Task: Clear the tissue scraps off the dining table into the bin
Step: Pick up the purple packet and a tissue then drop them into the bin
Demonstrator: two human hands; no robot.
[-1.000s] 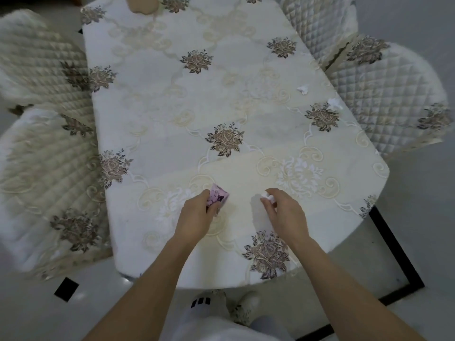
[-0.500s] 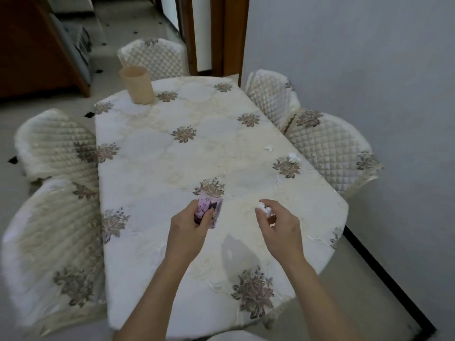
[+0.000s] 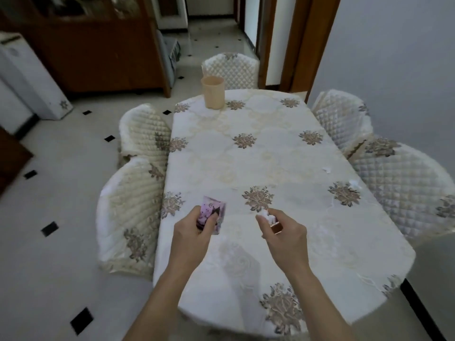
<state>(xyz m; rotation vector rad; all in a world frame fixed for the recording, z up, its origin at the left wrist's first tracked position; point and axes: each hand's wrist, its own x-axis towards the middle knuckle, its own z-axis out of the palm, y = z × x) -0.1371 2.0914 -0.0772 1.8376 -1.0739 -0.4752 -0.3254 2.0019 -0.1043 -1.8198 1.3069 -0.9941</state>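
My left hand (image 3: 194, 232) holds a small pink-purple tissue packet (image 3: 212, 215) above the near left part of the dining table (image 3: 246, 163). My right hand (image 3: 283, 232) pinches a white tissue scrap (image 3: 268, 217) between its fingertips, a little above the cloth. Two more white scraps lie near the table's right edge, one (image 3: 327, 170) farther and one (image 3: 354, 182) closer to the chair. A beige bin (image 3: 213, 92) stands upright at the far end of the table.
Quilted cream chairs ring the table: two on the left (image 3: 133, 207), two on the right (image 3: 403, 183), one at the far end (image 3: 231, 67). A wooden cabinet (image 3: 98, 45) and a white appliance (image 3: 29, 77) stand far left. A grey wall runs along the right.
The view has tilted up, so the far end with the bin now shows. Both hands have lifted off the cloth, the left with the packet, the right with the scrap.
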